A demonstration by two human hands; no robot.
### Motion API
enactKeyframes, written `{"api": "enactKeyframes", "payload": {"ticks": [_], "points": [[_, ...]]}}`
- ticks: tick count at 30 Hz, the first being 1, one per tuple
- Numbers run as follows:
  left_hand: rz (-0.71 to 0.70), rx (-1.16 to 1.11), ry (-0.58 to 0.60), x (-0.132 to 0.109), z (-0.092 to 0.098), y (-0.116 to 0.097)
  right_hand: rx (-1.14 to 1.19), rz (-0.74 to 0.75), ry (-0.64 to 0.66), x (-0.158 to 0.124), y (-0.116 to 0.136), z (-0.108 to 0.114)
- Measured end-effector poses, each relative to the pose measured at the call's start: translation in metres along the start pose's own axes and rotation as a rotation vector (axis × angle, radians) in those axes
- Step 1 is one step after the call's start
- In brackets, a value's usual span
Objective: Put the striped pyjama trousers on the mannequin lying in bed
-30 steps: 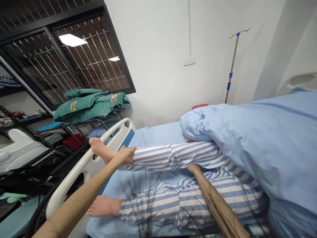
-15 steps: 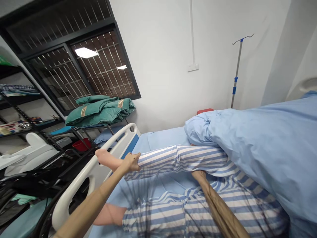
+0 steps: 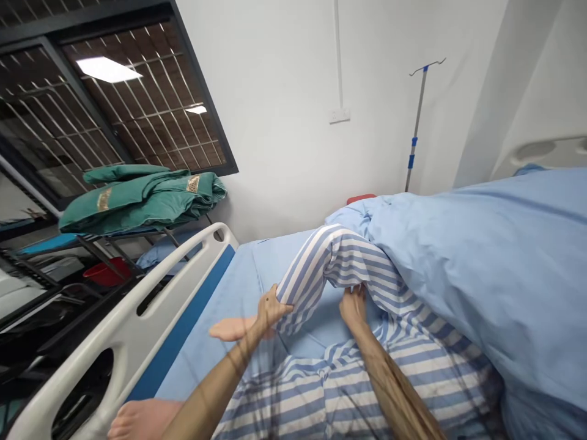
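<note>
A figure in blue-and-white striped trousers lies on a hospital bed with a light blue sheet (image 3: 238, 275). Its far leg (image 3: 316, 269) is bent, knee raised. My left hand (image 3: 271, 308) is closed round the ankle of that leg, just above the bare foot (image 3: 232, 329). My right hand (image 3: 353, 304) is tucked under the bent knee, fingers pressed into the striped cloth. The near leg (image 3: 316, 391) lies flat, its foot (image 3: 137, 418) at the bottom left. A light blue quilt (image 3: 481, 256) covers the upper body.
A white footboard rail (image 3: 132, 299) with a blue panel runs along the bed's left side. Folded green blankets (image 3: 142, 195) lie on a black rack with a red basin (image 3: 103, 272). An IV pole (image 3: 415, 122) stands at the wall behind the bed.
The far leg was stretched straight; now it is bent with the knee up. My left hand has drawn the ankle toward me, and my right hand has risen under the knee.
</note>
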State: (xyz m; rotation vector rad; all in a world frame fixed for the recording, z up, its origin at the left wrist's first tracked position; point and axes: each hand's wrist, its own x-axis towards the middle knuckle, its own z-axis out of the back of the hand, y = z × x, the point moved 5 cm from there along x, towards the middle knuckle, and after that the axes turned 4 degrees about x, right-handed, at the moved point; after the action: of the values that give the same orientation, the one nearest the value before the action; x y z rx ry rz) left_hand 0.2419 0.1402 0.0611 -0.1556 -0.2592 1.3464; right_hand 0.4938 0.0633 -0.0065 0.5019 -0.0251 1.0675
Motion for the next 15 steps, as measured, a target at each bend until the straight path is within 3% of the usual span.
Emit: {"api": "enactKeyframes", "payload": {"ticks": [4,8,11,15], "points": [[0.033,0.053,0.009,-0.003,-0.013,-0.01,0.013,0.046,0.046,-0.001,0.004,0.001],[-0.033,0.054,0.05,-0.003,-0.006,-0.011,-0.009,0.026,0.05,-0.002,0.002,-0.001],[-0.072,0.079,0.046,-0.001,0.014,-0.002,-0.043,0.014,0.045,-0.004,-0.001,-0.003],[-0.131,0.225,0.036,-0.003,0.056,0.021,-0.054,-0.009,0.042,-0.003,-0.007,-0.004]]}}
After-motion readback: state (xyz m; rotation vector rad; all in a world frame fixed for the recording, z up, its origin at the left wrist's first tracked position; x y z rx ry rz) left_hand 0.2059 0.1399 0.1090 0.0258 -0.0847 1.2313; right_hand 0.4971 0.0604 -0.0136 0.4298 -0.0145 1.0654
